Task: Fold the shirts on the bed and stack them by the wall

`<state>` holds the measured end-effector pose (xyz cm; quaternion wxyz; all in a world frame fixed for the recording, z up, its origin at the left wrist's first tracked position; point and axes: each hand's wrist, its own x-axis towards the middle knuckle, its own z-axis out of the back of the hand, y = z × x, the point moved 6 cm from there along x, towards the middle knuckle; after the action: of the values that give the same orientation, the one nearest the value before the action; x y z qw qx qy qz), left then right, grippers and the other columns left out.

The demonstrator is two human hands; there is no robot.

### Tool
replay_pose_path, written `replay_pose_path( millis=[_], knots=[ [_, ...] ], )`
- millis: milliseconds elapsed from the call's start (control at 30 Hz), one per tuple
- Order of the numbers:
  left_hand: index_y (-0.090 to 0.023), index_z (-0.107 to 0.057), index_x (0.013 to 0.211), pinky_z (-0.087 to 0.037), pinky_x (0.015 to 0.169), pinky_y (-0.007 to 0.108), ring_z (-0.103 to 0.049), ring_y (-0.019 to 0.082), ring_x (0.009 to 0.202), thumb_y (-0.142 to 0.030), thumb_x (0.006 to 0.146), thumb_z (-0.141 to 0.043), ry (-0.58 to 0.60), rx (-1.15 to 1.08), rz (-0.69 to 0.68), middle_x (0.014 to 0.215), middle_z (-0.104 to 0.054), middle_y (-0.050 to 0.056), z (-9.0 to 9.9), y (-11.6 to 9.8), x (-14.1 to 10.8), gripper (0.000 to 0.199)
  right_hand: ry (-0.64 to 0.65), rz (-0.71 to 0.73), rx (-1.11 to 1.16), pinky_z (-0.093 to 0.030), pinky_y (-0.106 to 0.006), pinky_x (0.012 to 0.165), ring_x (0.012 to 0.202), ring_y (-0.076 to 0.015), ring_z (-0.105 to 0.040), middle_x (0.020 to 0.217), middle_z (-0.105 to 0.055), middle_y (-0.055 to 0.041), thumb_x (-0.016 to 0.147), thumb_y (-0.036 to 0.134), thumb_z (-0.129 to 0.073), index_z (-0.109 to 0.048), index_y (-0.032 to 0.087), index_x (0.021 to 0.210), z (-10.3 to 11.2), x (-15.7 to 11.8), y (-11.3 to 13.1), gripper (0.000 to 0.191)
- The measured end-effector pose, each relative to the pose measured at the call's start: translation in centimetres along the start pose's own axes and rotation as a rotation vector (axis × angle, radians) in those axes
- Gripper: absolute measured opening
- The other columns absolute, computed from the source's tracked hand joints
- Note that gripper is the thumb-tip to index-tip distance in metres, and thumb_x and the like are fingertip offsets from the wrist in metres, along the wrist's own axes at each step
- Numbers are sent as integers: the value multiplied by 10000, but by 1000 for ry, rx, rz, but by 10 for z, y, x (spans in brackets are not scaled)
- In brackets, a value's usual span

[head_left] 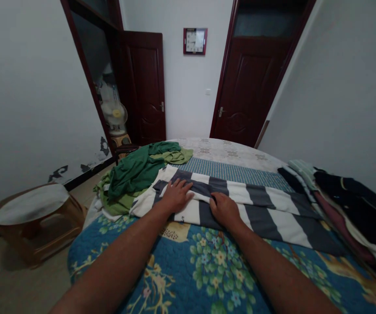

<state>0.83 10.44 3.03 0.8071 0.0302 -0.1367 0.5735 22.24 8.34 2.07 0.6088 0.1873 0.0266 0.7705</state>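
Note:
A long garment with wide grey and white stripes (261, 218) lies flat across the table, its narrower end to the left and its two long parts reaching right. My left hand (177, 195) rests on its left part with the fingers spread. Farther right, my right hand (224, 210) has its fingers curled in a pinch on the striped cloth near the middle. Beneath the garment is a blue floral quilted cover (207, 270).
Crumpled green clothes (135, 172) lie at the left. Stacked folded clothes (347, 209) line the right side. A blue striped cloth (236, 171) and patterned tablecloth (230, 150) show behind the garment. A stool (32, 207) stands on the floor at left.

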Motion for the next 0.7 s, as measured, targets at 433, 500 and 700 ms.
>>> replay_pose_path(
  millis=[433,500,700],
  knots=[
    [-290,-504,1630,-337,1251,701,-422,399,1587,-527,1106,-408,7,18,197,1697,-510,149,-11,24,4,583,-169,91,2,-562,-342,912,1058,-249,-701,1258,-737,-126,1068,313,-536,-643,212,1515,4,-5,3,470],
    [-282,-518,1619,-306,1277,689,-405,390,1600,-517,1103,-428,-12,51,194,1713,-491,143,-6,23,8,574,-275,213,-4,-562,-398,983,1124,-280,-673,1267,-717,-145,1058,299,-557,-646,216,1526,12,-8,13,484],
    [-279,-456,1669,-272,1318,634,-332,354,1646,-484,1127,-372,23,62,40,1764,-424,108,-1,21,43,585,-179,424,27,-392,-575,1264,1572,-360,-419,1625,-578,-133,1053,345,-603,-627,199,1552,-3,-10,26,520]
  ],
)
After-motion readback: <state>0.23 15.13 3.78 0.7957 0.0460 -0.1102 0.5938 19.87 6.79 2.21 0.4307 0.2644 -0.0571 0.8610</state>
